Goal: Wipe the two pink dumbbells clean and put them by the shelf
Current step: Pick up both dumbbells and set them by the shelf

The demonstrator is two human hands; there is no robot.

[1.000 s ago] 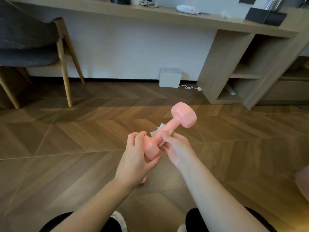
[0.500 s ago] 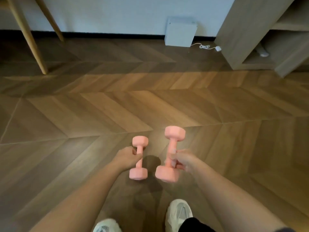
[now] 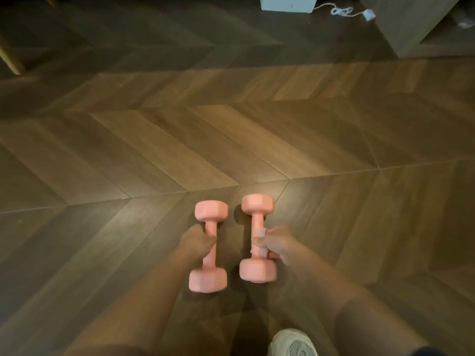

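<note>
Your left hand (image 3: pixel 196 242) grips the left dumbbell (image 3: pixel 211 211); your right hand (image 3: pixel 279 246) grips the right dumbbell (image 3: pixel 257 204), seemingly over a wipe (image 3: pixel 261 232). Both are side by side, well apart from the shelf (image 3: pixel 411 24).

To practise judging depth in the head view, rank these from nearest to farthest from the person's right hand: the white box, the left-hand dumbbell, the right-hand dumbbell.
1. right-hand dumbbell: gripped at its handle by the right hand itself.
2. left-hand dumbbell: just to the left, held by the left hand.
3. white box: far ahead, at the top edge.
</note>
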